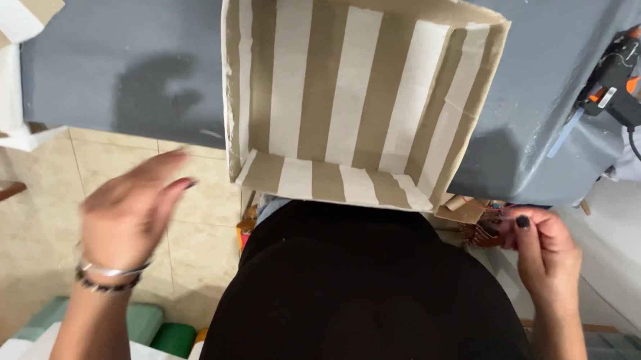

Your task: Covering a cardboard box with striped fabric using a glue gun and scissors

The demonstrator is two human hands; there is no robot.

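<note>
A grey-blue cloth [131, 64] covers the work surface ahead of me, and below its near edge I look down on pale beige floor tiles [38, 211] and my own black-clad lap [366, 297]. On the cloth, hanging a little over its near edge toward me, sits an open box [360, 95] lined in broad stripes of tan and off-white; its floor and all four inner walls are bare, with nothing lying inside it, and the near wall slopes down just above my lap. My left hand [128, 211] hovers over the tiles to the left of the box, apart from it, blurred, open with the fingers held loosely together and the palm turned inward; it holds nothing, and bangles [107, 275] ring the wrist. My right hand [541, 247] is low at the right, just beneath the box's near right corner, fingers curled in and fingertips closing on a small brownish thing [480, 234] that I cannot make out clearly. A black and orange glue gun [613, 77] rests on the cloth at the far right, well apart from the box, its cord trailing off. At the lower left, green rolls [152, 327] lie on the floor.
</note>
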